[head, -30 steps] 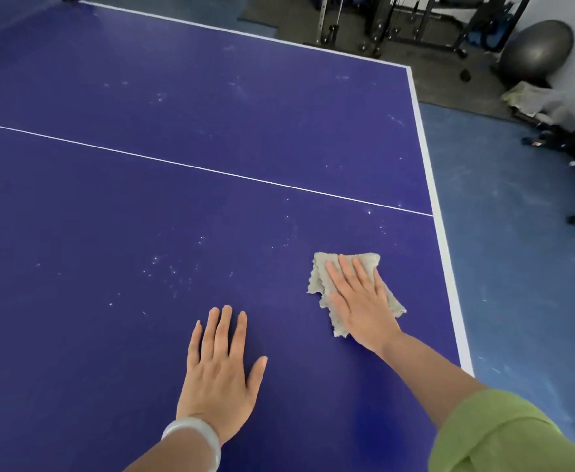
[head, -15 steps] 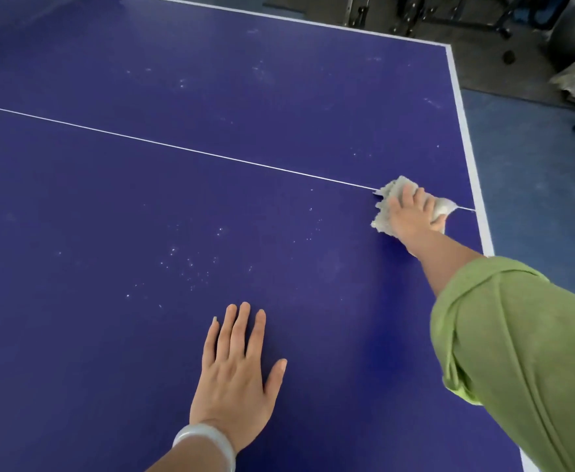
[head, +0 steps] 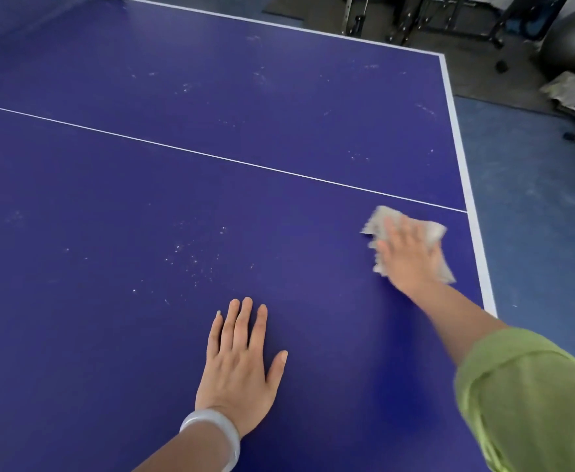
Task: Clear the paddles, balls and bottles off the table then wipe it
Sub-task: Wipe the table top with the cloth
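Cloth [head: 433, 233] flat under right hand [head: 410, 258] fingers [head: 388, 229], on table [head: 143, 185]

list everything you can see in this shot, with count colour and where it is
table: one, deep blue with white lines, fills most of the view
cloth: one, pale grey-beige, on the table near its right edge, under the right hand
white specks: many, scattered on the table ahead of the left hand
floor: blue, right of the table
exercise ball: one, grey, top right on the floor
gym frames: count unclear, black, beyond the far edge
bracelet: one, whitish, left wrist
sleeve: one, green, right arm
left hand: flat on the table
right hand: blurred, pressing the cloth
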`<action>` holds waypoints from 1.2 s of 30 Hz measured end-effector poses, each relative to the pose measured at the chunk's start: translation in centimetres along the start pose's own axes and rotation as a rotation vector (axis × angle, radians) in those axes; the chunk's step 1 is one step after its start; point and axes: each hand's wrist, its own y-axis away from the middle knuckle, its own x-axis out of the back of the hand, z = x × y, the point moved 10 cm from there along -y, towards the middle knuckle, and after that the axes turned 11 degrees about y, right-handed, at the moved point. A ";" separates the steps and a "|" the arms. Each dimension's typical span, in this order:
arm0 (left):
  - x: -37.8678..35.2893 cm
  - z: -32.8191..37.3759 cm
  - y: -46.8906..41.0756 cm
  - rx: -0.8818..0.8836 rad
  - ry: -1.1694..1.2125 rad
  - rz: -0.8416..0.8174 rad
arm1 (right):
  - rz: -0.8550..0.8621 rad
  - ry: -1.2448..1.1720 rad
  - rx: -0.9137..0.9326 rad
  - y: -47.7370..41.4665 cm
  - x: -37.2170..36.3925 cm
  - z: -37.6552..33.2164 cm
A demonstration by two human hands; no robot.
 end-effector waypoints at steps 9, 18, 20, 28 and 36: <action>-0.1 0.0 0.0 -0.002 0.006 -0.005 | 0.004 -0.071 0.045 5.7 -0.4 -13.7; -0.1 -0.1 0.0 -0.006 0.038 0.017 | 0.024 -0.070 -0.259 8.9 -2.9 1.6; -0.1 0.0 0.0 -0.002 0.057 0.007 | -0.018 -0.126 -0.424 11.8 -3.7 3.9; 0.3 -0.1 0.3 -0.036 0.157 -0.029 | 0.048 -0.110 -0.303 17.2 -1.7 -13.8; 6.5 -7.7 3.3 -0.120 0.512 0.183 | 0.013 -0.110 -0.336 17.2 -1.7 -14.6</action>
